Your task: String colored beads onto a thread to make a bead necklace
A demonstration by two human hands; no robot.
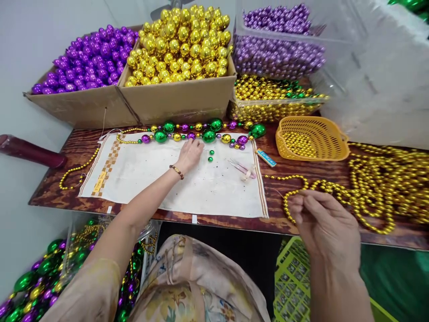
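Note:
My left hand point(191, 154) rests over a white cloth point(144, 179), fingers bent and pressed together. Its fingertips reach the near row of a strand of green, purple and gold beads point(209, 135); what they pinch is hidden. Two small green beads point(210, 159) lie loose just right of those fingers. My right hand point(326, 226) is raised at the table's front edge, thumb and fingers pinched together. Whatever is in that pinch is too small to make out. A fine thread point(276, 191) runs toward it, beside a gold bead string point(295, 177).
Tweezers point(246, 172) and a small blue packet point(266, 158) lie right. Behind stand boxes of purple balls point(94, 58) and gold balls point(181, 49), and clear bead bins point(278, 58). An orange basket point(311, 136) and piled gold strings point(385, 188) are right; a maroon bottle point(31, 151), left.

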